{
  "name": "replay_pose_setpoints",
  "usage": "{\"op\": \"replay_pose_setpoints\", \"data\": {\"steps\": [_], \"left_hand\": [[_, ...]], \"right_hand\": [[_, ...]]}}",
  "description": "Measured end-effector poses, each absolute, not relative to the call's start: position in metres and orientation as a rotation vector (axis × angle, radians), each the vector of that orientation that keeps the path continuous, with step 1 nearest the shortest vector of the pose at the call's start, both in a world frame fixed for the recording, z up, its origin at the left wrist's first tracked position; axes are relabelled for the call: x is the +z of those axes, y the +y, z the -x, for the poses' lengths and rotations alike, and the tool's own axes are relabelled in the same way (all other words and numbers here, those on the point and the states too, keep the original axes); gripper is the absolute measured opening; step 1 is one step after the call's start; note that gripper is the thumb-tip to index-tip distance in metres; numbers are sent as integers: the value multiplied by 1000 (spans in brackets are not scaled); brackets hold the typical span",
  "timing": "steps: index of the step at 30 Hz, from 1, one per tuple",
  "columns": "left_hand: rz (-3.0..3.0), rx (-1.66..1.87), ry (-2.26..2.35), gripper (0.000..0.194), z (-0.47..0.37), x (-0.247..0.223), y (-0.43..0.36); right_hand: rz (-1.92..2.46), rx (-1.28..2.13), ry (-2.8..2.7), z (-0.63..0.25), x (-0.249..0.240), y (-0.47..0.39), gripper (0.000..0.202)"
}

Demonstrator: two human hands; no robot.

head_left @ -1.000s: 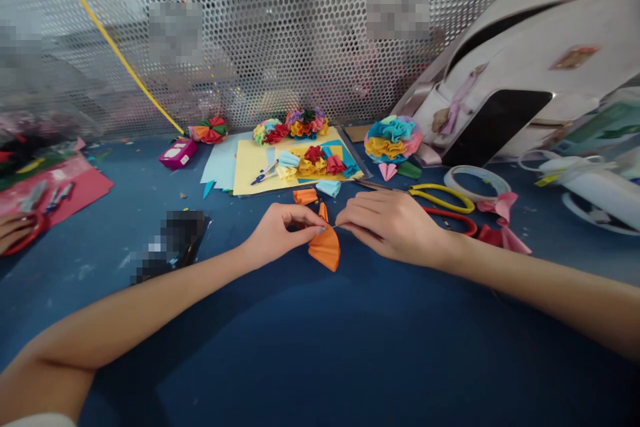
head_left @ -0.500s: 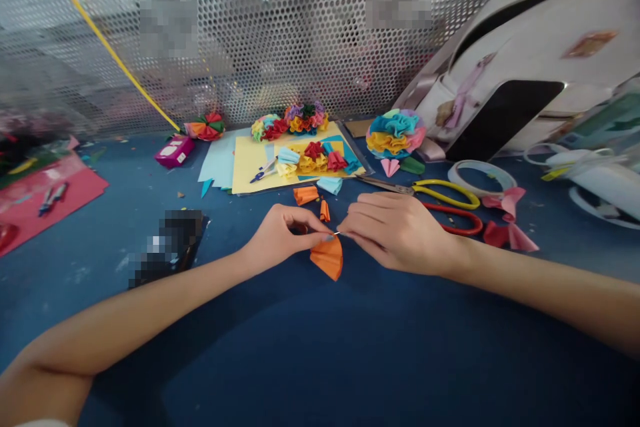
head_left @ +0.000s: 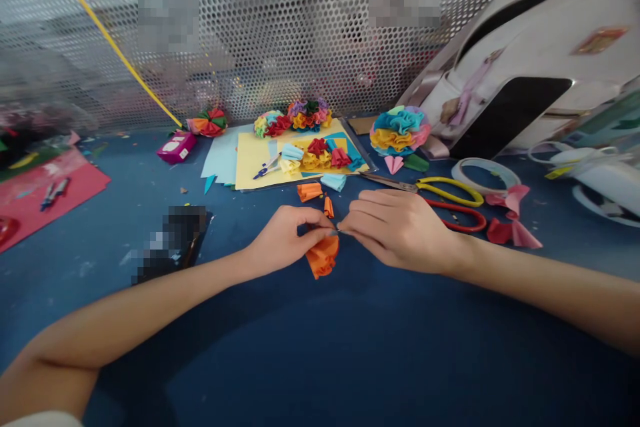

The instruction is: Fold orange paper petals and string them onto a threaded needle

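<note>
My left hand (head_left: 283,239) and my right hand (head_left: 400,227) meet at the middle of the blue table (head_left: 320,347), both pinching the top of a pleated orange paper piece (head_left: 323,257). The paper hangs below my fingertips, gathered into a bunched ruffle. A thin pale strip or wire shows between my fingertips; I cannot tell what it is. Two small folded orange pieces (head_left: 310,191) lie just behind my hands.
Yellow-handled scissors (head_left: 445,191) and red-handled scissors (head_left: 463,217) lie right of my right hand, with a tape roll (head_left: 485,177), pink paper bows (head_left: 510,217) and a white backpack (head_left: 540,73). Paper flowers sit on a yellow sheet (head_left: 250,163). A perforated metal screen (head_left: 280,33) backs the table.
The orange paper has gone from a spread fan to a bunched ruffle as my fingers gathered its top. My hands stayed at the same place.
</note>
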State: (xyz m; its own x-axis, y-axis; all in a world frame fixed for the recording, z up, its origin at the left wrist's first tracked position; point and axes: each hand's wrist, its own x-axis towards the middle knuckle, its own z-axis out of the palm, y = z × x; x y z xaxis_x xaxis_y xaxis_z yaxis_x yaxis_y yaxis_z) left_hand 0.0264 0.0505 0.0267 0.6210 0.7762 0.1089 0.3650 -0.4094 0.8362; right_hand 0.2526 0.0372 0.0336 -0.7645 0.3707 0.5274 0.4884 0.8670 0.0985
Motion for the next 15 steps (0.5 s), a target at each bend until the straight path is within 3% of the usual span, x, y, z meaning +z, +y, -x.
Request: {"op": "replay_pose_setpoints", "data": {"steps": [15], "left_hand": [[-1629,707,844,15,-24,15,62]], "right_hand": [[715,19,-2460,-255,30,43,13]]}}
